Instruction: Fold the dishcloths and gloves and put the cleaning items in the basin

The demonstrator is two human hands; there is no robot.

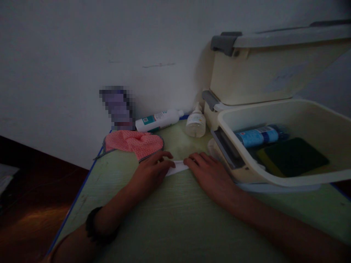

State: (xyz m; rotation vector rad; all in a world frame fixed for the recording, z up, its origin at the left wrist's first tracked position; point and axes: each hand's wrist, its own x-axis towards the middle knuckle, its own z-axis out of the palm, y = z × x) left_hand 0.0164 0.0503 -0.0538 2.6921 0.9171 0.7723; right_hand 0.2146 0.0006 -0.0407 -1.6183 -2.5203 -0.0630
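Between my hands, low over the green tabletop, lies a narrow white folded strip (178, 167); whether it is paper or cloth I cannot tell. My left hand (153, 168) pinches its left end between thumb and fingers. At the other end, my right hand (210, 175) has its bent fingers closed on the strip, the thumb hidden. A pink textured cloth (134, 141) with a dark edge lies crumpled just beyond my left hand. Beyond my right hand stands a clear pump bottle (195, 125) with a white top.
A cream bin (246, 173) with its lid (263, 73) raised stands at right. Inside are a blue roll-shaped package (257, 136) and a dark green sponge (294, 157). A white bottle (161, 120) lies by the wall, beside a pixelated upright object (117, 107). The table's blue edge (79, 193) runs along the left.
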